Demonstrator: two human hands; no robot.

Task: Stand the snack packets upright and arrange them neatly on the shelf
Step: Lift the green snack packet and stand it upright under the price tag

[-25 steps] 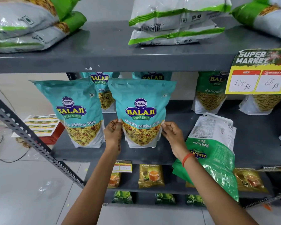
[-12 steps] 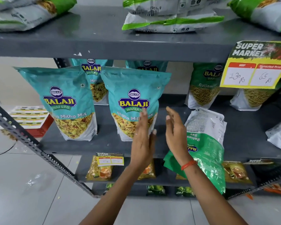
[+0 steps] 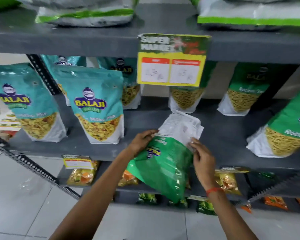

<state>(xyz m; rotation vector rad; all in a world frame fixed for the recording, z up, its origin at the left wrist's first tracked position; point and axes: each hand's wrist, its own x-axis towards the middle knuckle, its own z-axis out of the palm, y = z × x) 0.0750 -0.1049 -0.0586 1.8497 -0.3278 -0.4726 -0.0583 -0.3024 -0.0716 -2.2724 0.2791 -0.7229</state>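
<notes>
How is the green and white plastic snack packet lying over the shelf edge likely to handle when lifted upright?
The green and white plastic snack packet probably flexes: it droops past the grey metal shelf edge. Its glossy film looks slippery, so both the left hand and right hand grip it. Likely light, and apt to tip once stood.

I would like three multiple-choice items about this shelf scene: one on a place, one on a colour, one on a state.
1. Where do both hands rest?
A. on the lying green packet
B. on a teal packet
C. on the price card

2. What colour is the band on the right wrist?
A. blue
B. orange-red
C. white

3. How is the green packet between the hands?
A. standing upright
B. lying over the shelf edge
C. on the floor

Key: 1 A, left hand and right hand touch the green packet; 2 B, the wrist band is orange-red; 3 B, it overhangs the shelf.
</notes>
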